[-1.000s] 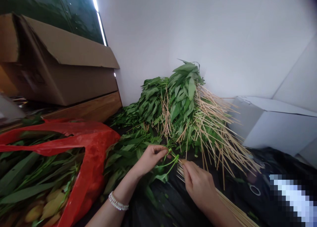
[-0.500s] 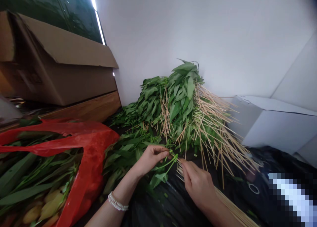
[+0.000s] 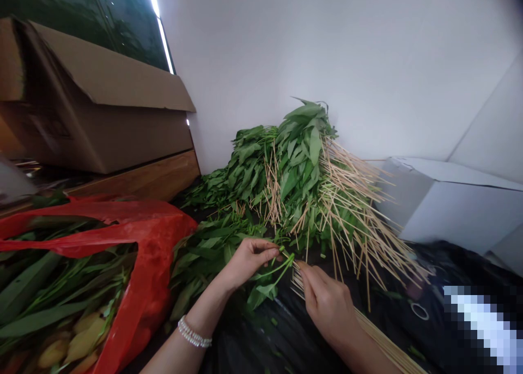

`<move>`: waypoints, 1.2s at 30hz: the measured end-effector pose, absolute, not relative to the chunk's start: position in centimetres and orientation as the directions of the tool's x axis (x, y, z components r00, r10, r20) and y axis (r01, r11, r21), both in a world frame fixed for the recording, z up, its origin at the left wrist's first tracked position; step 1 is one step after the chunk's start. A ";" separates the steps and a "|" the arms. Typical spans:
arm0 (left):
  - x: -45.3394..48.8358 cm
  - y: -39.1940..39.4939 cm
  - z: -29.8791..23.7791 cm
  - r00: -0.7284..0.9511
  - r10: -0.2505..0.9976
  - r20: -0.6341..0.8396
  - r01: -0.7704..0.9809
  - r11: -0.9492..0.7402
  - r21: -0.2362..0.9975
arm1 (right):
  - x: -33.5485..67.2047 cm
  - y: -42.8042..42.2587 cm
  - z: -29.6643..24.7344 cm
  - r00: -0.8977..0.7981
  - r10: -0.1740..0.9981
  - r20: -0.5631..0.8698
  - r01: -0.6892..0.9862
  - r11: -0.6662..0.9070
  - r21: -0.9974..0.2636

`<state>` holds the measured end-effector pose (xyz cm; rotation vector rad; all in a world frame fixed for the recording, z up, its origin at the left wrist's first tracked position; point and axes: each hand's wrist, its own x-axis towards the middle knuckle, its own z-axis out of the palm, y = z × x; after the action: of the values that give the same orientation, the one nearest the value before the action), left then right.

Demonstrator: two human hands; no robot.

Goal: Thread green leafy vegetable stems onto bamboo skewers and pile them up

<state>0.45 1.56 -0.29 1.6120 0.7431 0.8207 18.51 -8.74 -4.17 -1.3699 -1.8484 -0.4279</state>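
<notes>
My left hand (image 3: pixel 254 261) pinches a small piece of green stem (image 3: pixel 281 249) between thumb and fingers. Close to its right, my right hand (image 3: pixel 327 303) is closed on a thin wooden skewer that points toward the left fingertips. A leafy green sprig (image 3: pixel 267 290) hangs between the hands, its stems meeting at the skewer near the right fingertips. Under my right hand and forearm lies a bundle of loose skewers (image 3: pixel 386 341). Ahead stands a heap of leafy greens (image 3: pixel 302 145), with many skewers (image 3: pixel 355 200) sticking out to the right.
At left is a red plastic bag (image 3: pixel 153 276) of leaves and yellowish pieces, with a cardboard box (image 3: pixel 134 134) behind it. Loose leaves (image 3: pixel 208 249) lie beside the bag. A white box (image 3: pixel 453 210) is at right. Black sheeting (image 3: pixel 229 341) covers the work surface.
</notes>
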 end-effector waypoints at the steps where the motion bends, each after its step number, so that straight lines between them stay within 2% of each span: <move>1: 0.5 1.6 -0.3 0.556 0.822 0.123 0.040 -0.175 0.984 | 18.5 -8.7 -4.2 -0.115 0.651 0.750 0.916 0.362 -0.174; 13: 0.5 1.5 -0.5 0.556 0.824 0.108 0.076 -0.179 0.981 | 18.6 -8.7 -4.3 -0.130 0.666 0.734 0.916 0.364 -0.168; 21: 0.6 1.7 -1.2 0.579 0.811 0.087 0.077 -0.161 0.984 | 18.5 -8.8 -4.3 -0.146 0.634 0.759 0.919 0.372 -0.134; 28: 1.0 1.4 -1.3 0.499 0.862 0.085 -0.055 -0.066 0.996 | 18.4 -8.7 -4.2 -0.130 0.649 0.750 0.915 0.370 -0.162; 31: 1.0 1.3 -0.9 0.496 0.865 0.084 -0.049 -0.069 0.996 | 18.5 -8.7 -4.1 -0.123 0.659 0.742 0.914 0.366 -0.173; 36: 0.6 1.5 -0.3 0.382 0.920 0.091 -0.046 -0.080 0.996 | 18.7 -8.7 -4.0 -0.119 0.679 0.724 0.923 0.345 -0.171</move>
<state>0.63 1.46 -0.29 1.4114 0.8506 0.9875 18.69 -8.72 -4.03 -1.4054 -1.8702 -0.4185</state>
